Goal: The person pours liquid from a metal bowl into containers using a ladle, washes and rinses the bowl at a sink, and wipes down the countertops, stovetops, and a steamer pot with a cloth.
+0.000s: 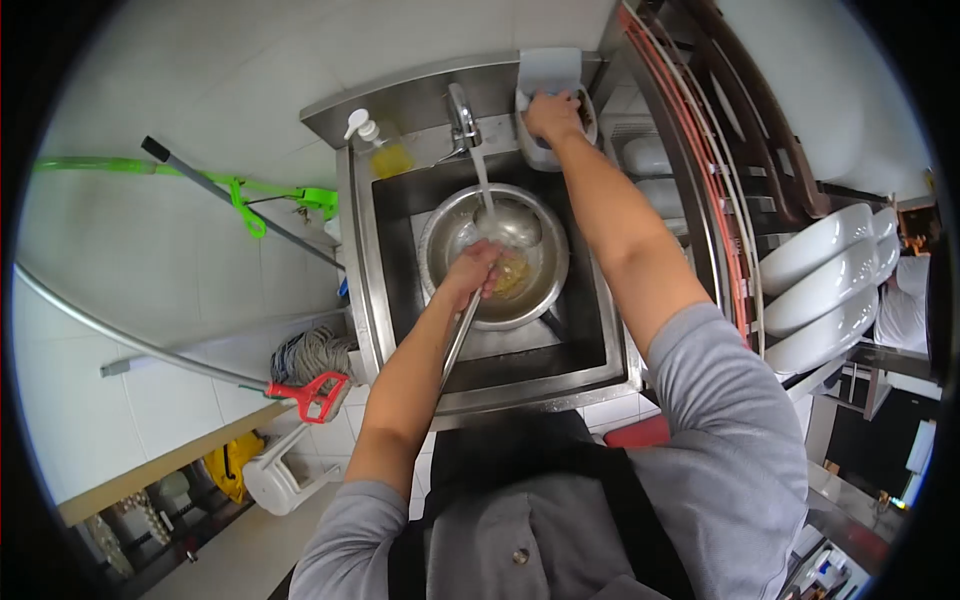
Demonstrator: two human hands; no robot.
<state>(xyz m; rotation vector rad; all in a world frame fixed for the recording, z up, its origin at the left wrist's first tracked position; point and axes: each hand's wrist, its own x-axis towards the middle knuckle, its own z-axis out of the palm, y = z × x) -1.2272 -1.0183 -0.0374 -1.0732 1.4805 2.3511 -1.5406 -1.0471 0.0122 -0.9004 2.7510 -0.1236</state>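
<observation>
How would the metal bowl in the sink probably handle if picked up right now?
The bowl looks like rigid metal, so it should keep its shape. With water running into it, the wet surface would probably be slippery. Any water collected inside would likely add weight and slosh if it tilted.

Basin (396, 362): brushed metal. Bowl (552, 232): smooth, shiny metal. Plates (822, 290), right of frame: glossy, smooth. Mop (312, 357), lower left: rough, stringy.
</observation>
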